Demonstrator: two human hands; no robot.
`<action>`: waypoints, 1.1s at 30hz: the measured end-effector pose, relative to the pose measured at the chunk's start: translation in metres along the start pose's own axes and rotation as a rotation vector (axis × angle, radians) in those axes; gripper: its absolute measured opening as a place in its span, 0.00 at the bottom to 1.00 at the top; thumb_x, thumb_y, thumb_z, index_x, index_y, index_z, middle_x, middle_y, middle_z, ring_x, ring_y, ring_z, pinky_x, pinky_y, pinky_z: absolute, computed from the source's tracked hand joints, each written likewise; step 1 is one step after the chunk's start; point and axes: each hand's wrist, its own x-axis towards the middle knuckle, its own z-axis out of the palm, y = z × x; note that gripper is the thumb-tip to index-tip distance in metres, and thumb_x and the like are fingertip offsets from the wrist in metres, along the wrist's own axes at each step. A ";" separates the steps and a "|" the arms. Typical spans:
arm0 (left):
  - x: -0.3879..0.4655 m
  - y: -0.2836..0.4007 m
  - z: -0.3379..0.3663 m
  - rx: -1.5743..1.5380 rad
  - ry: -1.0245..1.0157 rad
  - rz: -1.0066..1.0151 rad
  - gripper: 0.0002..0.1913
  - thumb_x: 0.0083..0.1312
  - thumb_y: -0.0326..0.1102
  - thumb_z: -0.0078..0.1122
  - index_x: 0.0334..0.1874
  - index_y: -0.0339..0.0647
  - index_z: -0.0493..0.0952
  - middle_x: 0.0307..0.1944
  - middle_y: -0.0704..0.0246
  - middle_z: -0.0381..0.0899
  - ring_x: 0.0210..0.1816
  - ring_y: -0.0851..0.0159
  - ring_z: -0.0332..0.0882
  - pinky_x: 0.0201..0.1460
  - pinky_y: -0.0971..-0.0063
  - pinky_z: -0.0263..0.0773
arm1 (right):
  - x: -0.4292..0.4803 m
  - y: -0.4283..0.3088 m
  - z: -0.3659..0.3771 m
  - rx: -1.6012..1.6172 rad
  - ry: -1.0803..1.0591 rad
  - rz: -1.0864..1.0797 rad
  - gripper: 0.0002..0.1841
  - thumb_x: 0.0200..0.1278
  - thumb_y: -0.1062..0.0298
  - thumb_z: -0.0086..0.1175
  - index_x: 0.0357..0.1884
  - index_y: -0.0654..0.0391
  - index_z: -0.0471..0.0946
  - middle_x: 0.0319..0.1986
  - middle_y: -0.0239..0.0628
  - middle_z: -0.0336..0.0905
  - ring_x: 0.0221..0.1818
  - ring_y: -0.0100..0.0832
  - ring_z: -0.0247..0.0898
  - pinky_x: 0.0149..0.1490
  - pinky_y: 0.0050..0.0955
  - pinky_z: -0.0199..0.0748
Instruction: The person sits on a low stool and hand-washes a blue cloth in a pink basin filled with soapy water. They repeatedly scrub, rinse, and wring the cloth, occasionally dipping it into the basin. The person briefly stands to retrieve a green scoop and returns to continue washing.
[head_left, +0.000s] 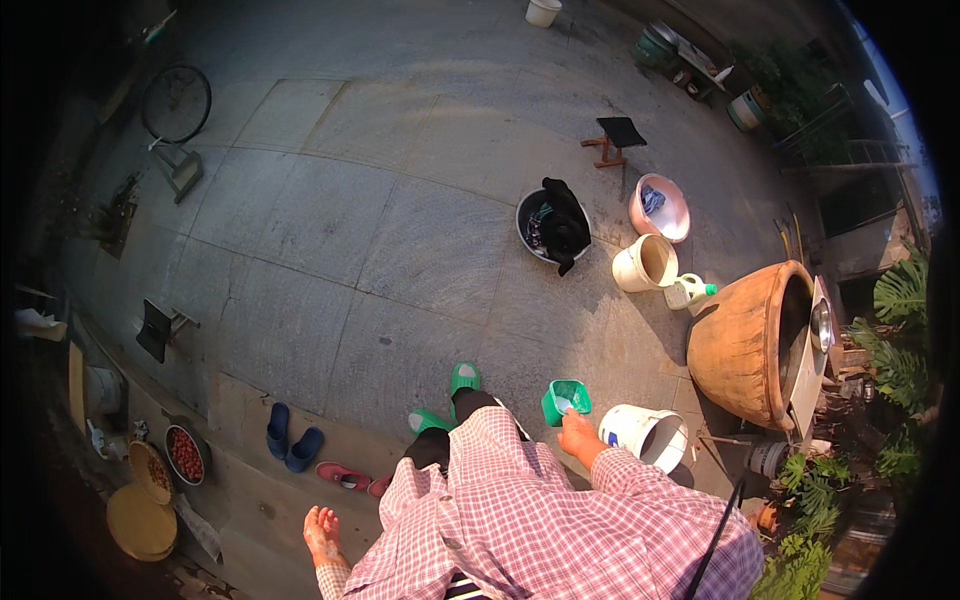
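Observation:
My right hand (581, 439) grips the rim of a green plastic tub (566, 401), in which something whitish shows. Just beside that hand stands a white plastic bucket (645, 435), its mouth turned to the right in this view. Out to my left, my left hand (322, 529) hangs with fingers slightly curled and parted, holding nothing. Green slippers (465, 375) are on my feet. Farther ahead, a metal basin (529, 214) holds dark cloth (564, 229). A pink basin (660, 206) has a blue cloth and whitish water in it.
A large clay vat (742, 345) stands at right, near a cream bucket (645, 262) and a detergent jug (688, 291). Low stools (619, 135) stand on the paving. Blue slippers (291, 439) and red shoes (343, 475) lie left of my feet, near a pan of red fruit (186, 454).

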 end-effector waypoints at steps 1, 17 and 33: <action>0.003 0.009 0.015 0.019 -0.018 0.013 0.13 0.66 0.40 0.60 0.49 0.44 0.76 0.38 0.68 0.80 0.35 0.66 0.79 0.35 0.74 0.75 | -0.001 0.006 0.005 0.038 -0.011 0.024 0.20 0.55 0.62 0.61 0.49 0.62 0.77 0.62 0.44 0.63 0.60 0.49 0.66 0.62 0.43 0.68; 0.005 0.051 0.241 0.293 -0.270 -0.023 0.13 0.66 0.37 0.59 0.49 0.40 0.75 0.38 0.63 0.79 0.37 0.62 0.79 0.38 0.68 0.76 | 0.074 0.022 -0.057 0.293 0.061 0.242 0.22 0.58 0.63 0.61 0.54 0.61 0.74 0.68 0.45 0.57 0.64 0.49 0.63 0.66 0.40 0.65; 0.103 0.206 0.464 0.519 -0.335 -0.003 0.09 0.68 0.35 0.56 0.47 0.42 0.74 0.32 0.67 0.80 0.30 0.65 0.79 0.30 0.72 0.77 | 0.154 -0.040 -0.115 0.415 0.261 0.175 0.25 0.52 0.66 0.61 0.53 0.63 0.72 0.60 0.57 0.66 0.58 0.56 0.68 0.59 0.46 0.69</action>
